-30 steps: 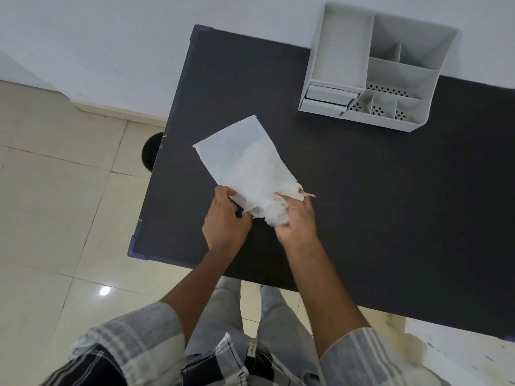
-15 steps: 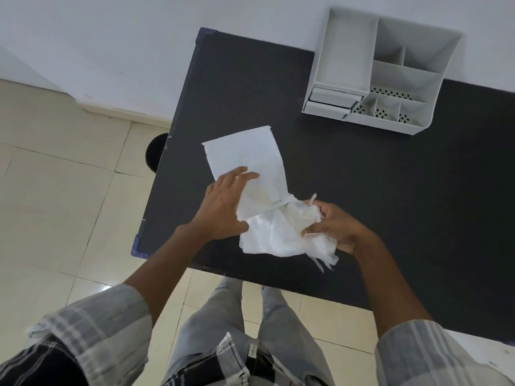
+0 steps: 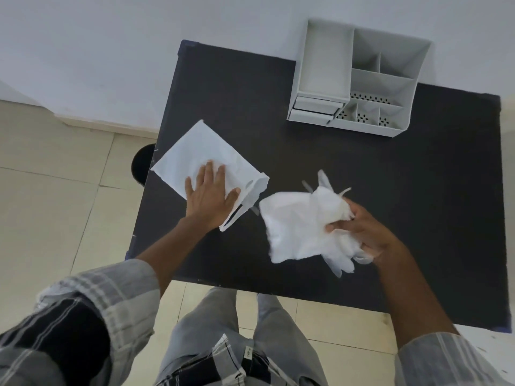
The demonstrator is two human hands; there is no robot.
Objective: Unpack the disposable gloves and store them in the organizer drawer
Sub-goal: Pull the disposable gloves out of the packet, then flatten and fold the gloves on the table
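A flat white plastic packet (image 3: 195,154) lies on the left part of the black table (image 3: 390,218). My left hand (image 3: 210,196) rests palm down on it, fingers spread. A crumpled bunch of thin white disposable gloves (image 3: 301,221) is out of the packet, just right of it, over the table's middle. My right hand (image 3: 362,229) grips that bunch at its right side. The grey organizer (image 3: 359,79) stands at the table's far edge against the wall, with two small shut drawers (image 3: 313,111) at its front left.
The organizer has several open compartments, some with perforated bottoms. A dark round object (image 3: 142,165) sits on the tiled floor under the table's left edge. My legs are at the table's near edge. The table's right half is bare.
My right hand has pulled the gloves out of the packet and carried them to the right. My left hand has pressed the packet flat onto the table.
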